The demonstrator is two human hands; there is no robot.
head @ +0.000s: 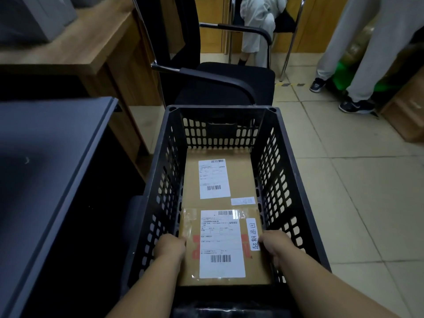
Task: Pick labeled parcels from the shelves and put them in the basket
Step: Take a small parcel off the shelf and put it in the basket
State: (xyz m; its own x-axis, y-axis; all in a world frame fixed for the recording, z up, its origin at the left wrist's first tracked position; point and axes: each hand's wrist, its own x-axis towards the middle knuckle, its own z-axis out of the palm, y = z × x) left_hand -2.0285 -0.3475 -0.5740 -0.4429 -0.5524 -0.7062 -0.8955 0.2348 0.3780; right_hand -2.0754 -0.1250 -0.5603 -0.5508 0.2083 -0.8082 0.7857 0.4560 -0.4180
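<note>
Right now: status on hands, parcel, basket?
Left hand, right hand gripping near parcel by its sides. Inside basket, overlapping far parcel. Nothing blocking.

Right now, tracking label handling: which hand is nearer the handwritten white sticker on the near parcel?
Right. The right hand touches the handwritten sticker; the left hand grips the near parcel's opposite edge.

basket (158, 180): matt black plastic | parcel (254, 267): brown cardboard, glossy tape | desk (96, 49): wood
</note>
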